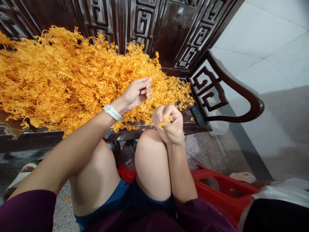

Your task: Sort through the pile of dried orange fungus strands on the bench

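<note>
A large heap of orange, stringy pieces (72,74) covers much of the dark wooden bench. My left hand (140,91), with a white watch (112,112) on its wrist, is over the front of the heap, its fingers closed on a thin orange strand (148,93). Just right of it and nearer to me, my right hand (170,124) is curled above my knee. An orange piece (166,121) shows between its thumb and fingers. The two hands are apart.
The bench's curved armrest (241,93) rises at the right, beside a dark flat object (198,116) on the seat. A carved wooden backrest (142,19) stands behind the heap. A red plastic stool (217,193) and part of another person are at the lower right.
</note>
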`<state>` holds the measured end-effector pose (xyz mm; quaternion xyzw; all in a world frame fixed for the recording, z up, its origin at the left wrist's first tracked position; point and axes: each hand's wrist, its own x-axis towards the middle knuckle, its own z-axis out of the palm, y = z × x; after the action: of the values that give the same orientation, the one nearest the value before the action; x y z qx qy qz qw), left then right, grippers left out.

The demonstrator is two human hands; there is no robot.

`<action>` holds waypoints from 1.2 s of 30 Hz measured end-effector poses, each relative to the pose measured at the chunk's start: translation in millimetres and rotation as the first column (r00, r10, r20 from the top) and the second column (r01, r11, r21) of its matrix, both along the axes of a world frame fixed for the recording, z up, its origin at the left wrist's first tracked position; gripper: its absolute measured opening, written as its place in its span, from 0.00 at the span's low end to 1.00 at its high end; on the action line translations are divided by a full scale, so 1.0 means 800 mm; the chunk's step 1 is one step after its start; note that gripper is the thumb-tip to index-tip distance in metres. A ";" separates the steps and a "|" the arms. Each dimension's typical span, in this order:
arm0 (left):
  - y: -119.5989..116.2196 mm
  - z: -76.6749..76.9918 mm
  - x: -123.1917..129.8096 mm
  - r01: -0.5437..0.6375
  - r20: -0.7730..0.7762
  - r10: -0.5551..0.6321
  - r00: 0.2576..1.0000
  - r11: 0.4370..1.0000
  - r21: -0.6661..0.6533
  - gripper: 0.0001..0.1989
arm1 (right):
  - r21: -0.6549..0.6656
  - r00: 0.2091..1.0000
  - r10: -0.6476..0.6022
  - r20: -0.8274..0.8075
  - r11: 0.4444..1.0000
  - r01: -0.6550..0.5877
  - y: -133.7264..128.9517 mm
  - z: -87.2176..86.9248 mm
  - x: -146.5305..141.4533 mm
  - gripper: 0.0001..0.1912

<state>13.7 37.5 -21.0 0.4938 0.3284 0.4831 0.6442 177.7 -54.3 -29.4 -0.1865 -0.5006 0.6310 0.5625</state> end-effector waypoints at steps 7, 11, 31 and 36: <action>0.019 -0.020 -0.032 0.020 -0.374 0.065 0.925 0.975 0.221 0.20 | -0.008 0.959 0.263 -0.110 0.964 -0.265 0.013 -0.013 0.015 0.10; 0.014 -0.022 -0.027 0.116 -0.590 0.129 0.797 0.926 0.359 0.22 | -0.555 0.838 -0.381 -0.390 0.823 0.116 0.054 -0.031 0.036 0.10; 0.000 -0.013 -0.021 0.435 -0.861 0.271 0.431 0.773 0.461 0.20 | -0.309 0.925 0.060 -0.375 0.933 -0.186 0.029 -0.015 0.042 0.13; 0.001 -0.017 -0.020 0.475 -0.881 0.293 0.372 0.755 0.452 0.21 | -0.660 0.836 -0.239 -0.495 0.728 -0.183 0.044 -0.025 0.044 0.09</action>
<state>-2.4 38.0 -34.6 0.8830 0.4095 0.1630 0.1613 212.7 -19.3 -49.1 -0.1994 -0.0465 0.7870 0.5820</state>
